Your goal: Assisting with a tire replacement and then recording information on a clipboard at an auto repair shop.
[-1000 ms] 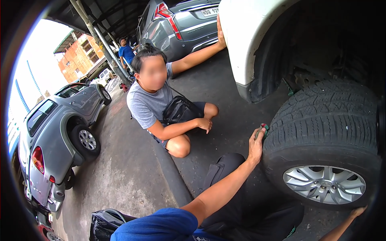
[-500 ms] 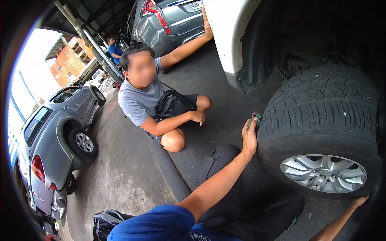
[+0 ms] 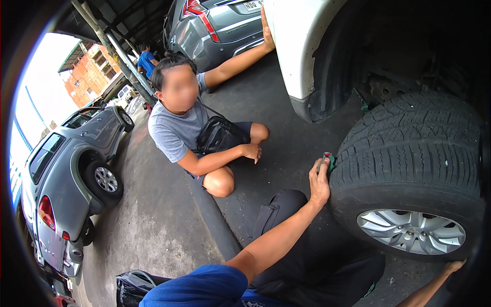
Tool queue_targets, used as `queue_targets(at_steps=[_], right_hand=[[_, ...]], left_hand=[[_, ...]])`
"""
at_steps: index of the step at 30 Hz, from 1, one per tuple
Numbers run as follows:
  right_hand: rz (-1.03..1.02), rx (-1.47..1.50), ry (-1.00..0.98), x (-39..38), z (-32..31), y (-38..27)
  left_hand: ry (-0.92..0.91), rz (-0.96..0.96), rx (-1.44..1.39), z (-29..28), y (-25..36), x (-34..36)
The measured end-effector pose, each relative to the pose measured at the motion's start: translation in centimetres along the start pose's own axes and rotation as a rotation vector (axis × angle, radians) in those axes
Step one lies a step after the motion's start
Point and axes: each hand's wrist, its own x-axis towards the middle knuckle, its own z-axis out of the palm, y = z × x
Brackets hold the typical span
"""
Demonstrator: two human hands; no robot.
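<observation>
While the left hand (image 3: 319, 185) pinched a green-red scrap (image 3: 331, 163) beside the tyre (image 3: 409, 161), the right hand (image 3: 454, 266) touched its lower edge; couldn't tell that grip's opening from here.

The tire (image 3: 409, 158) between the hands (image 3: 319, 185) (image 3: 454, 266) is matt, grooved rubber, its wheel rim (image 3: 411, 231) smooth, shiny metal; the fender (image 3: 296, 51) beyond, glossy.

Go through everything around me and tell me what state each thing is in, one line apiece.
Tyre: fitted on a silver rim.
Left hand: closed on a small green-and-red item.
Right hand: at the tyre's lower edge, grip unclear.
White fender: touched by the hand of a crouching person.
Black bag: worn by that person.
Silver car: standing on its wheels.
</observation>
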Motion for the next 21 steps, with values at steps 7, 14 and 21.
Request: queue_targets(at_steps=[7, 14, 21], right_hand=[[-0.225, -0.38, 0.087, -4.8, 1.5, -0.2], [-0.072, 0.292, -0.24, 4.6, -6.8, -2.3], [0.048, 0.243, -0.118, -6.7, 7.3, 1.5]], left_hand=[[0.001, 0.058, -0.029, -0.7, 0.5, -0.6], [-0.111, -0.205, -0.444, 3.0, -1.4, 0.2], [-0.308, -0.088, -0.248, -0.6, 1.8, 2.8]])
